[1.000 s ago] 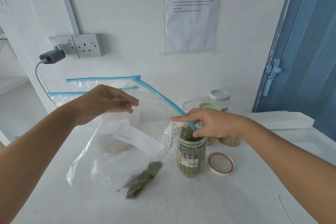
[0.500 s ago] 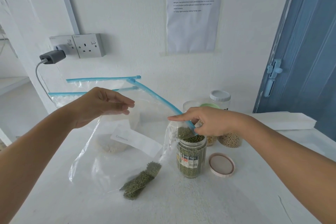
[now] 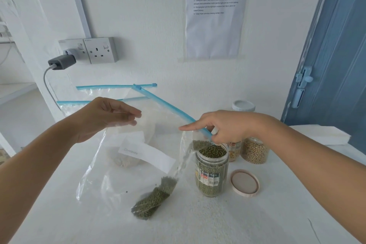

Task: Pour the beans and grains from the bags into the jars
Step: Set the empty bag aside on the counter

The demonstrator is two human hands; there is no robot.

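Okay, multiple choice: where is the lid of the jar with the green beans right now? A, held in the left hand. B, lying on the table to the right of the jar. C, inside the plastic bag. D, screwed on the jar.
B: the lid lies flat on the table just right of the open green bean jar, touched by neither hand.

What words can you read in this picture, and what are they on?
"Contents": white label on the clear bag.
"TASK & GOAL": heading of the paper sheet on the wall; the numbered lines below are too small to read.
Jar label on the green-bean jar: too blurred.
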